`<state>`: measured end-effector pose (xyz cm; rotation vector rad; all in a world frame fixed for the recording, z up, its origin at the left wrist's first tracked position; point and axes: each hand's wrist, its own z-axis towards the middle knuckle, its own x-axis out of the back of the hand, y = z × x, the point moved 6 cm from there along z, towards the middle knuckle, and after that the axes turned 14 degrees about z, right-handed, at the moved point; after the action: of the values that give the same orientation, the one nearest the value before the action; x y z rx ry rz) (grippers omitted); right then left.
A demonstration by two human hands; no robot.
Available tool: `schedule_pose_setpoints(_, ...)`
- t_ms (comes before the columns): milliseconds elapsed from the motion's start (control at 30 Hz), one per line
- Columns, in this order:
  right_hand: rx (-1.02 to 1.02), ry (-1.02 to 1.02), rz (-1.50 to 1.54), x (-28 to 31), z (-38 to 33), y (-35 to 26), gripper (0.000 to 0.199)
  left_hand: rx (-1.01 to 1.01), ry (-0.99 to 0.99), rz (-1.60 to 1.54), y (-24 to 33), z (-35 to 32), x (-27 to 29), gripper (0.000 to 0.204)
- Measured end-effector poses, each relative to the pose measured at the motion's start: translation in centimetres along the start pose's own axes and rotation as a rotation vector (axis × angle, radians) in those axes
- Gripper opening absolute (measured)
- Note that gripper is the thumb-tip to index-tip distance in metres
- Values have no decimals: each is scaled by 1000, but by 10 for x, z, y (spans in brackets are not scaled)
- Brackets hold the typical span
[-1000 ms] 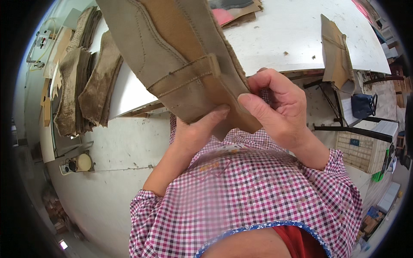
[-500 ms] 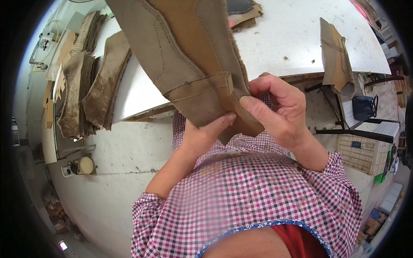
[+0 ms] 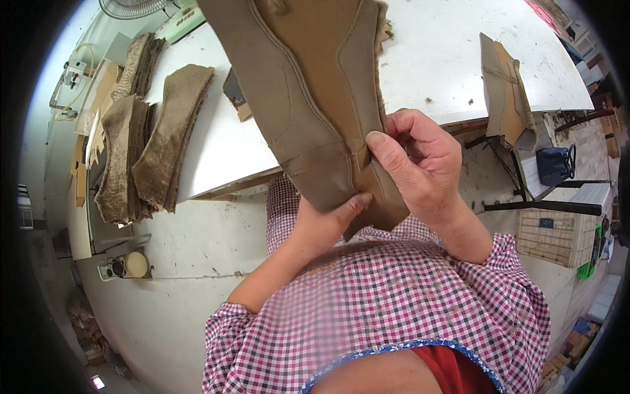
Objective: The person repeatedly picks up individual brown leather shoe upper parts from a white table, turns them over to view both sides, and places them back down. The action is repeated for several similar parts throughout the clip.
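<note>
Above white worktable (image 3: 433,59), hands (image 3: 387,177) gripping tan suede boot piece (image 3: 308,85), speckled pale floor (image 3: 177,262)

White table (image 3: 433,72) fills upper centre/right of frame. At its left edge, stacks of fuzzy brown fleece pieces (image 3: 147,148). Small dark piece (image 3: 235,92) lies near upper centre, partly hidden. Tan cut piece (image 3: 504,92) sits at upper right, hanging over table's front edge.
</note>
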<state>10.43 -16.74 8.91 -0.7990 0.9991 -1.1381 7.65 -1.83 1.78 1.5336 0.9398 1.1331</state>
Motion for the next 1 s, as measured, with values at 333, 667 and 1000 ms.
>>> schedule_pose_setpoints(333,108,186,76,14,28,-15,13,23,-120,-20,-1,-4,-19,37)
schedule_pose_setpoints(667,199,125,-27,27,51,-32,15,55,-88,-64,-22,-9,-25,36)
schedule_pose_setpoints(1000,96,90,196,55,78,-3,18,45,32,-34,-15,1,26,43)
